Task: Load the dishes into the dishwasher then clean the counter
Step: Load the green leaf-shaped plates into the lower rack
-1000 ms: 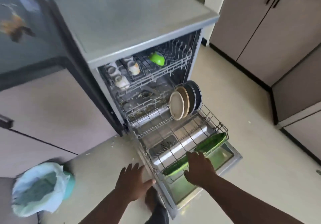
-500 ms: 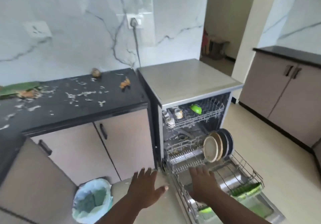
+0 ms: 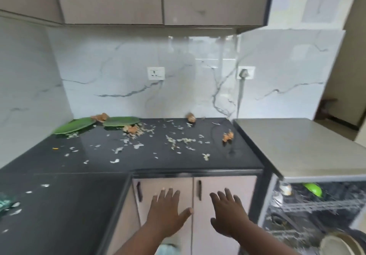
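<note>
- And here's the counter (image 3: 138,163), black stone and littered with pale scraps and crumbs from 9 o'clock round to 2 o'clock. By the look of it, the cleaning half of the job is not yet begun.
- Two green leaf plates (image 3: 75,125) lie flat at the back, up at 11 o'clock, tight to the marble wall. My read is they are the dishes left to load.
- Brown food lumps (image 3: 228,136) sit among the scraps. One is between the plates, one just in front of them, one by the wall at 12, one near the counter's right edge at 1 o'clock.
- Over at 4 o'clock, the dishwasher (image 3: 316,205) stands open. A green bowl (image 3: 314,189) and white cups (image 3: 285,189) ride in the upper rack, and pale plates (image 3: 336,244) stand on edge below at 5 o'clock. Racked upright, presumably so water can reach them.
- Left hand (image 3: 168,213) is low at 6 o'clock, fingers spread and straight, thumb out to the right, nothing in it. It hangs in front of the cabinet doors (image 3: 164,183), and contact can't be judged.
- Right hand (image 3: 229,215) is just beside it toward 5 o'clock, palm down, fingers splayed, also empty.
- Both forearms reach forward side by side, hands below the counter edge. That looks like a reach toward the leaf plates, though that's a guess.
</note>
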### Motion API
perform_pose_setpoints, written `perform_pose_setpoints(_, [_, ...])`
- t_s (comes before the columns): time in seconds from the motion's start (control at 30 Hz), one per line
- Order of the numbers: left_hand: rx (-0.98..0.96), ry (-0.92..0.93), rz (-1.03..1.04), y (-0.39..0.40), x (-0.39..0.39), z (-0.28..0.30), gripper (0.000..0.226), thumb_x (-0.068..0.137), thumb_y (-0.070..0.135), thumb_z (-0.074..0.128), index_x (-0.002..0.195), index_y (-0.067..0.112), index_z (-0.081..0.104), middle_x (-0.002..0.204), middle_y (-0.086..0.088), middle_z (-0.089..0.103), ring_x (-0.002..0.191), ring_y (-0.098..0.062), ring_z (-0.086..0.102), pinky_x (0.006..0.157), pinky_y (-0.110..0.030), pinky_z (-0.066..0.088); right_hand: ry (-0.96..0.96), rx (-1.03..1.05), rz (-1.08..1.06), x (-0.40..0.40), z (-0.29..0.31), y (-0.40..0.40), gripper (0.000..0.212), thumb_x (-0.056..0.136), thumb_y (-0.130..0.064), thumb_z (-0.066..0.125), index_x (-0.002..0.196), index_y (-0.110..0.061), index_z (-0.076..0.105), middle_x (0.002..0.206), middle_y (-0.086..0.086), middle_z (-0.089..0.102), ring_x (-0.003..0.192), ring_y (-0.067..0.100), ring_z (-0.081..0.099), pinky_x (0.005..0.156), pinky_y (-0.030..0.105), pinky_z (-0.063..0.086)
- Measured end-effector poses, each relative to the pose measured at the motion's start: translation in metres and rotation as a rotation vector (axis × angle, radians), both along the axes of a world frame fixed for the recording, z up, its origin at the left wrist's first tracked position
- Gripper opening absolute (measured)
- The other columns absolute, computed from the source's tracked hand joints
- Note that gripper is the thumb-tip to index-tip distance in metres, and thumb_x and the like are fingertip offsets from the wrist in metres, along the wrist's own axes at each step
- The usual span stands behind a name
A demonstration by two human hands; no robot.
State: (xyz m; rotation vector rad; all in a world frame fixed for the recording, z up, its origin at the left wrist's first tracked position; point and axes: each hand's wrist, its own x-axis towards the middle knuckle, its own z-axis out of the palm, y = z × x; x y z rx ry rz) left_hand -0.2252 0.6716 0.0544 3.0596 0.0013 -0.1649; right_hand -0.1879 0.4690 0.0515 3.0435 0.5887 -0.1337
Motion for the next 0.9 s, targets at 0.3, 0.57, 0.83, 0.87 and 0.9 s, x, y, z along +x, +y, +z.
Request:
perform_pose_setpoints(0.3, [-0.096, -0.104, 0.291, 0.191, 0.031, 0.034, 0.127, 0.046, 0.085, -0.019, 0.154, 0.024, 0.009, 0.162, -0.001, 0.002, 0.148, -0.023, -0.002, 0.119, -0.045, 0.003, -0.009, 0.059, 0.219, 0.070, 0.038, 0.214, 0.073, 0.091, -0.039, 0.050, 0.151, -0.016, 0.016, 0.160, 0.007, 0.014, 0.149, 0.031, -0.003, 0.119, 0.048, 0.007])
perform_pose_setpoints(0.57, [-0.082, -0.191, 0.482, 0.287, 0.097, 0.047, 0.132, 0.041, 0.085, -0.025, 0.154, 0.023, 0.008, 0.161, -0.003, 0.002, 0.148, -0.025, -0.002, 0.118, -0.046, 0.004, 0.028, 0.157, 0.319, 0.166, 0.051, 0.320, 0.072, 0.093, -0.039, 0.049, 0.152, -0.017, 0.014, 0.161, 0.006, 0.011, 0.149, 0.029, -0.006, 0.119, 0.047, 0.005])
perform_pose_setpoints(0.83, [-0.084, -0.146, 0.788, 0.354, 0.188, 0.057, 0.118, 0.055, 0.085, -0.009, 0.153, 0.023, 0.010, 0.161, -0.003, 0.005, 0.148, -0.023, -0.001, 0.118, -0.043, 0.006, 0.461, 0.756, 0.214, 0.302, 0.062, 0.416, 0.057, 0.086, -0.035, 0.061, 0.137, -0.020, 0.039, 0.131, 0.001, 0.052, 0.115, 0.017, 0.051, 0.091, 0.028, 0.040])
perform_pose_setpoints(0.87, [-0.124, -0.140, 0.832, 0.358, 0.201, 0.057, 0.108, 0.066, 0.085, 0.001, 0.153, 0.023, 0.012, 0.161, -0.003, 0.007, 0.148, -0.023, 0.001, 0.118, -0.043, 0.008, 0.539, 0.809, 0.200, 0.316, 0.063, 0.424, 0.056, 0.086, -0.032, 0.062, 0.135, -0.018, 0.041, 0.126, 0.003, 0.053, 0.108, 0.016, 0.055, 0.087, 0.026, 0.040])
perform_pose_setpoints(0.9, [-0.163, -0.144, 0.873, 0.361, 0.214, 0.058, 0.096, 0.077, 0.082, 0.013, 0.153, 0.023, 0.015, 0.161, -0.002, 0.010, 0.148, -0.023, 0.004, 0.118, -0.043, 0.010, 0.596, 0.839, 0.186, 0.331, 0.065, 0.431, 0.053, 0.085, -0.030, 0.063, 0.132, -0.017, 0.043, 0.122, 0.003, 0.055, 0.101, 0.015, 0.056, 0.083, 0.026, 0.040])
